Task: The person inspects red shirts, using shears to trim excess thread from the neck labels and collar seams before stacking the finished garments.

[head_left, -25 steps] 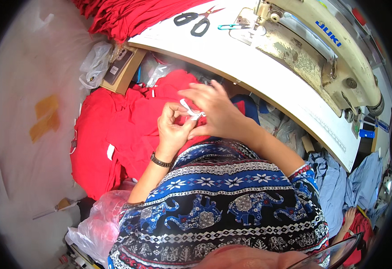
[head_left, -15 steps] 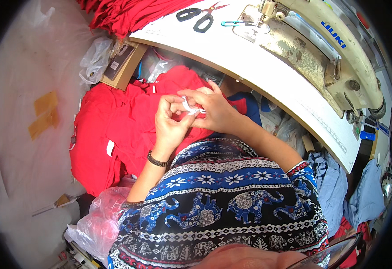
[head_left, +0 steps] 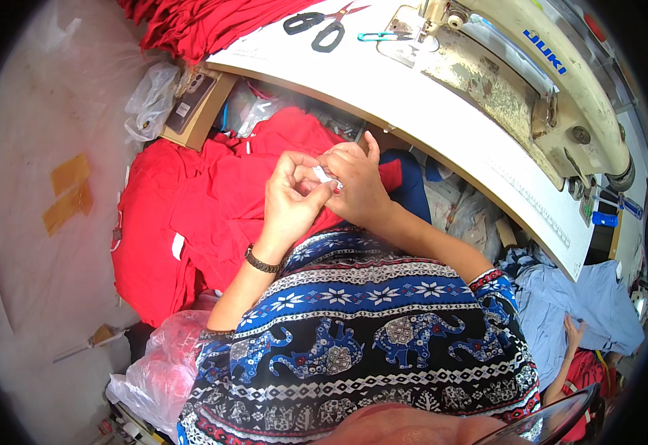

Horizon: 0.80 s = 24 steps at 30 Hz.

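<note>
Above the lap my hands meet on a small strip of white fabric, like a label [head_left: 321,174]. Thumb and fingers of my left hand [head_left: 288,204] pinch it. My right hand [head_left: 361,185] is closed on its other end, with one finger raised; part of the strip is hidden by the fingers. Beneath and left of the hands lies a heap of red cloth garments [head_left: 168,193], with another white label [head_left: 178,246] showing on it.
A sewing machine [head_left: 539,67] stands on the white table [head_left: 472,137], beside black-handled scissors [head_left: 328,35] and a turquoise thread snipper [head_left: 379,35]. Red cloth [head_left: 190,26] is piled at the far left. Another person's hand [head_left: 574,332] touches blue cloth [head_left: 598,300] at the lower right.
My right hand has turned and closed further around the strip, covering more of it. Another person's hand and arm have appeared by the blue cloth, which has shifted.
</note>
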Each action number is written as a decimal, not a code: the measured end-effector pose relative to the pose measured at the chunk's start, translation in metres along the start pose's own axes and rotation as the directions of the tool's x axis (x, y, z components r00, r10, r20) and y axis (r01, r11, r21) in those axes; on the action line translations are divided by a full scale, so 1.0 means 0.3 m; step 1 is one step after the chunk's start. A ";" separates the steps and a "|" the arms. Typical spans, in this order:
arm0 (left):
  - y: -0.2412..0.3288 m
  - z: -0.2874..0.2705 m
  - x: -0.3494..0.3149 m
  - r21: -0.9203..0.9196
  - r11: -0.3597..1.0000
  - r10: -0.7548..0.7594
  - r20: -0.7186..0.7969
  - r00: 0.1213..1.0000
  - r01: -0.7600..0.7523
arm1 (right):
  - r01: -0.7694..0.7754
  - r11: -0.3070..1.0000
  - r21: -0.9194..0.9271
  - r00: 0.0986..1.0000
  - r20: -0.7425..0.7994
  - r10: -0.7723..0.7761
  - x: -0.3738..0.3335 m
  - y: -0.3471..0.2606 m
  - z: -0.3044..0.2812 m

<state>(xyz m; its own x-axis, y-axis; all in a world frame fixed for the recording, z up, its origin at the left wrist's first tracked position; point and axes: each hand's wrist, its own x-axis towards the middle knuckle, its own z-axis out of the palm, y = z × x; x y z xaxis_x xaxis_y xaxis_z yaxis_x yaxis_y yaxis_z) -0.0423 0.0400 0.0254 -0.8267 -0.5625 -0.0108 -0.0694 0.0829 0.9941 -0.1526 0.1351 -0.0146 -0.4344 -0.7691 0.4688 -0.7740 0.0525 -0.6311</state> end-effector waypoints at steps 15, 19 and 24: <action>-0.055 0.003 0.019 -0.224 0.973 0.049 -0.077 0.996 -0.065 | -0.246 0.958 0.147 0.966 0.116 0.230 -0.018 -0.019 -0.138; -0.057 -0.003 0.031 -0.238 0.971 0.021 -0.049 0.999 -0.032 | -0.258 0.923 0.285 0.954 0.228 0.196 -0.011 0.017 -0.159; -0.076 -0.013 0.041 -0.260 0.965 -0.036 0.018 0.999 0.040 | -0.410 0.719 0.561 0.909 0.314 0.274 -0.040 0.070 -0.111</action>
<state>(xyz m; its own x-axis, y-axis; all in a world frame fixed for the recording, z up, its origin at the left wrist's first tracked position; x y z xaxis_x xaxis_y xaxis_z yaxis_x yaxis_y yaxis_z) -0.0488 0.0279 0.0031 -0.8334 -0.5506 -0.0488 0.0456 -0.1564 0.9866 -0.1789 0.1667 -0.0130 -0.4622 -0.8848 0.0592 -0.1201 -0.0037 -0.9928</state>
